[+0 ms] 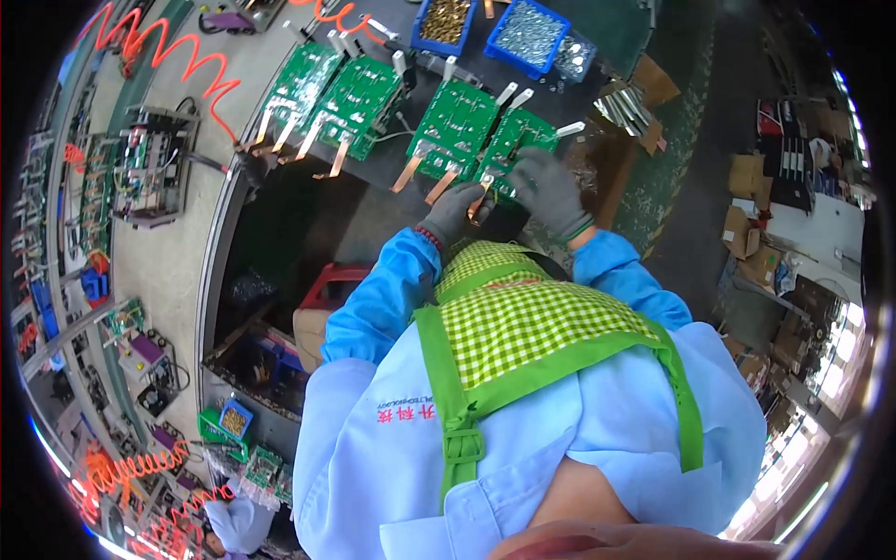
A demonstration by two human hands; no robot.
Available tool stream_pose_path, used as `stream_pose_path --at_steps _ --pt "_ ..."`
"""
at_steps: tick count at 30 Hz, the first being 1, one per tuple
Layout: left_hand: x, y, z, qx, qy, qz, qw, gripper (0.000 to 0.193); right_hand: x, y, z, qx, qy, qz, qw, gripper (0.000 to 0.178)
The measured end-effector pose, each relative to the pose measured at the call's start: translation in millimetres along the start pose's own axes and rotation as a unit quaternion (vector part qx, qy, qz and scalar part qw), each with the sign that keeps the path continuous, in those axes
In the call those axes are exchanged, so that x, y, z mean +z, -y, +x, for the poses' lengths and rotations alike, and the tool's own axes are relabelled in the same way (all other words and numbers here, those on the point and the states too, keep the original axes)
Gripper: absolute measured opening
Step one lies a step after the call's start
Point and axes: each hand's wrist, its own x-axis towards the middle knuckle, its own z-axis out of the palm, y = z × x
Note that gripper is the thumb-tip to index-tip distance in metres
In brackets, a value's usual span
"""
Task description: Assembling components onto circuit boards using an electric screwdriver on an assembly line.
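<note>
A green circuit board (516, 140) with white-tipped parts on its far edge stands at the right end of a row of boards, in front of me. My left hand (448, 213), in a grey glove, is closed at the board's near edge, beside a bent copper strip (478, 207). On the board's right side rests my right hand (551, 191), also gloved, with its fingers curled inward; anything between them is hidden. Immediately left lies another green board (453, 124) with copper strips reaching toward me. Further left are two more boards (359, 98).
Behind the boards stand a blue bin of brass-coloured parts (441, 23) and a blue bin of silver parts (527, 35). A coiled orange hose (201, 61) hangs at the left, near a conveyor with an assembled unit (154, 168). Cardboard (656, 82) lies at the right.
</note>
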Motion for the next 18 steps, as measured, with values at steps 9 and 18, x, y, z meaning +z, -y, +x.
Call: stream_pose_path --at_steps 9,18 --pt "-84 96 -38 0.212 -0.024 0.381 0.9 0.031 8 -38 54 -0.111 0.12 -0.134 0.977 0.026" --pt "30 60 -24 -0.023 0.04 0.045 0.998 0.024 -11 -25 25 0.094 0.058 0.096 0.989 0.018"
